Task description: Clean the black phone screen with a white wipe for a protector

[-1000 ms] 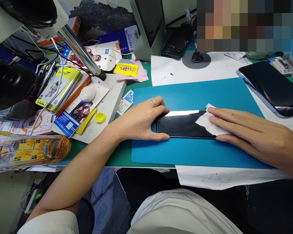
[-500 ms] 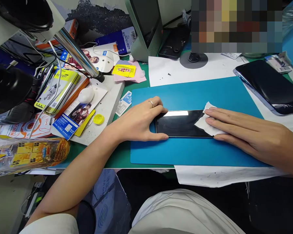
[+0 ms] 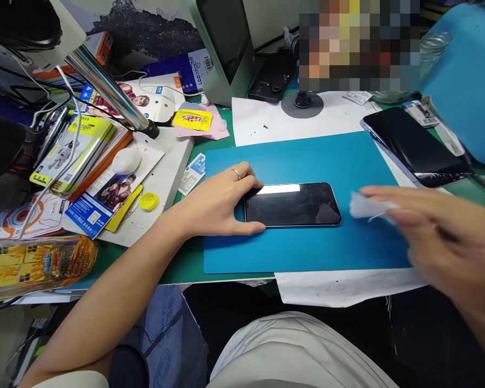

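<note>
A black phone (image 3: 293,203) lies screen up on a blue mat (image 3: 307,242). My left hand (image 3: 214,202) grips the phone's left end, thumb on the near edge and fingers on the far edge. My right hand (image 3: 424,237) is blurred by motion to the right of the phone, off its screen. It holds a small white wipe (image 3: 364,206) under its fingers. The whole screen is uncovered, with faint streaks on it.
A second dark phone (image 3: 414,145) lies at the back right on white paper. A monitor base (image 3: 226,48), a round stand (image 3: 302,103), a microscope arm (image 3: 105,89), stacked boxes and cards (image 3: 76,151) crowd the left and back. A snack packet (image 3: 32,267) lies near left.
My right hand has slid the white wipe rightward off the phone's screen and now sits past its right end. The left hand kept its grip; the view shifted slightly.
</note>
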